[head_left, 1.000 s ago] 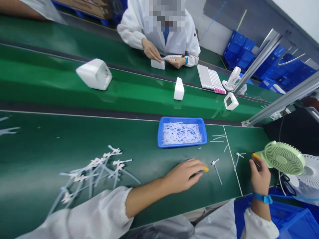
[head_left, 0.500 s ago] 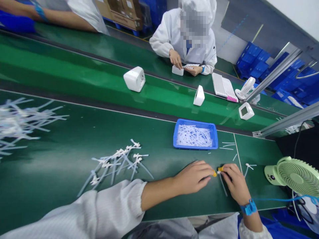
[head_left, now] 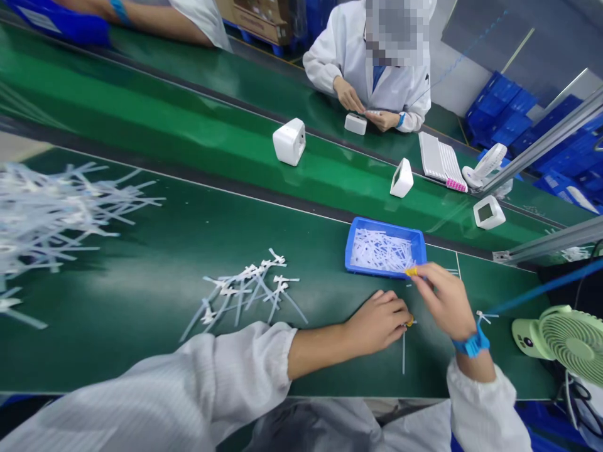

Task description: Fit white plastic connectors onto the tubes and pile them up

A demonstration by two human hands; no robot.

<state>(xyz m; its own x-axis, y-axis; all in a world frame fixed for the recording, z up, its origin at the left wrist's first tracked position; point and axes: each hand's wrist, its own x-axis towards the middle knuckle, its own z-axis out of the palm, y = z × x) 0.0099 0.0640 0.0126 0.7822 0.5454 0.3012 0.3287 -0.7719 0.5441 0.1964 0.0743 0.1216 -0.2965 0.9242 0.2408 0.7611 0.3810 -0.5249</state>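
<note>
My left hand (head_left: 378, 322) is low over the green bench, thumb and finger pinched at a small white part with a pale translucent strip (head_left: 404, 355) hanging from it. The fingers mostly cover the white part. My right hand (head_left: 445, 296) has its yellow-covered fingertips together at the near right corner of a blue tray (head_left: 351, 267). What those fingertips hold, if anything, is too small to make out. Many short white strips (head_left: 381, 250) fill the tray. Left of my hands lies a loose group of white parts with pale strips (head_left: 245, 285).
A larger heap of the same stripped parts (head_left: 61, 213) lies at far left. A green fan (head_left: 565, 339) stands at right. Across, several white housings (head_left: 289, 143) sit on the green belt (head_left: 188, 132), and a co-worker in white (head_left: 348, 44) handles small parts.
My right hand has left the white part and moved up to the tray's corner. My left hand now has the part with its strip. The view has shifted slightly.
</note>
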